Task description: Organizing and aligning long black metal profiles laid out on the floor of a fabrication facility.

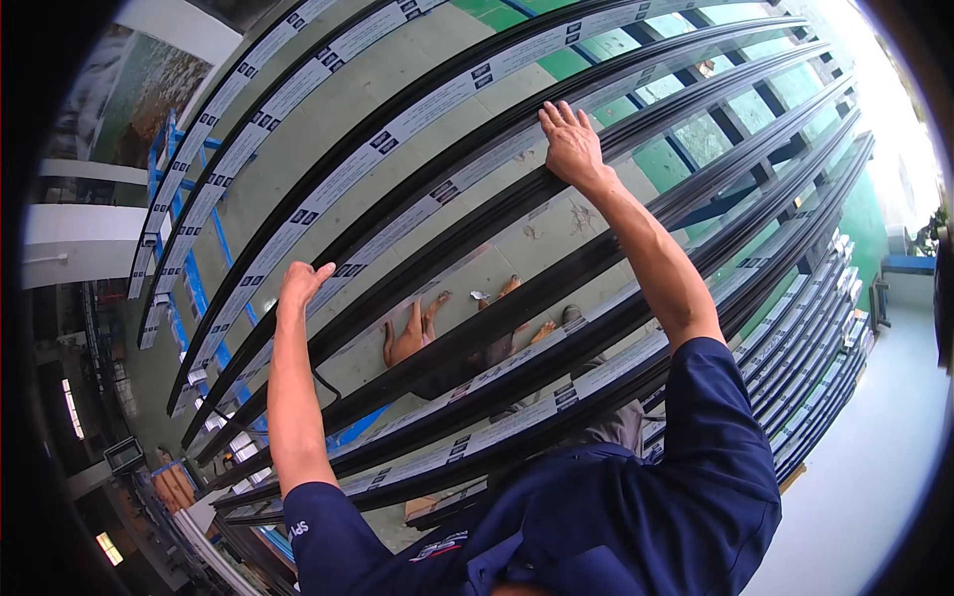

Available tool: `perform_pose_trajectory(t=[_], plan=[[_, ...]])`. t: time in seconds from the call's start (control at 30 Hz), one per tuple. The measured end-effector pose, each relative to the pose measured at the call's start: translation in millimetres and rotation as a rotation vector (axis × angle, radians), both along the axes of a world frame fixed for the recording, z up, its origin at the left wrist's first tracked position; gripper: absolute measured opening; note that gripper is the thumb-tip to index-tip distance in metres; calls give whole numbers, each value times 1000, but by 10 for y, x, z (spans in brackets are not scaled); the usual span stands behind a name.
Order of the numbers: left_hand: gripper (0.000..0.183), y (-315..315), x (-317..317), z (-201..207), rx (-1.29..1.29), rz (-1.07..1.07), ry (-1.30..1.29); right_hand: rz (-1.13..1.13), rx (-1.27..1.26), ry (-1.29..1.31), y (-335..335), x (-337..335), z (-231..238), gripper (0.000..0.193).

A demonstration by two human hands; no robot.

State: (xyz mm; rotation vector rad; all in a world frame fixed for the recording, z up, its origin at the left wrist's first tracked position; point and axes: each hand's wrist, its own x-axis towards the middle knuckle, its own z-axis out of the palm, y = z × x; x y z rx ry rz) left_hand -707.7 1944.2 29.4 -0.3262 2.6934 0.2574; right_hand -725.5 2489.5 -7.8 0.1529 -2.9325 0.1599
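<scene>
Long black profile bars, several with white printed label strips, lie side by side on a rack, running from lower left to upper right. My left hand rests at the left part of one labelled bar, its thumb stretched out to the right and its other fingers partly hidden. Farther right, my right hand lies over the same bar and the edge of the one beside it, fingers extended and slightly spread. Both arms reach forward, well apart, across the nearer bars.
Blue rack legs stand under the bars at left. More stacked bars sit at right. Through the gaps show tan limb-like shapes, partly hidden, on the pale floor. A landscape picture is at upper left.
</scene>
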Motion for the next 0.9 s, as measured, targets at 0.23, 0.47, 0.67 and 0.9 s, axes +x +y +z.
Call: perform_pose_trajectory(t=[0.23, 0.47, 0.67, 0.9], plan=[[62, 132, 4, 132, -66, -10, -42, -55, 46, 29, -606, 82, -52, 61], [64, 200, 147, 389, -96, 53, -56, 222, -69, -16, -2456, 686, 66, 56], [62, 246, 185, 375, -84, 42, 13, 458, -138, -26, -3566, 948, 144, 53], [63, 189, 131, 265, -82, 20, -6, 448, -224, 14, -3051, 766, 113, 57]])
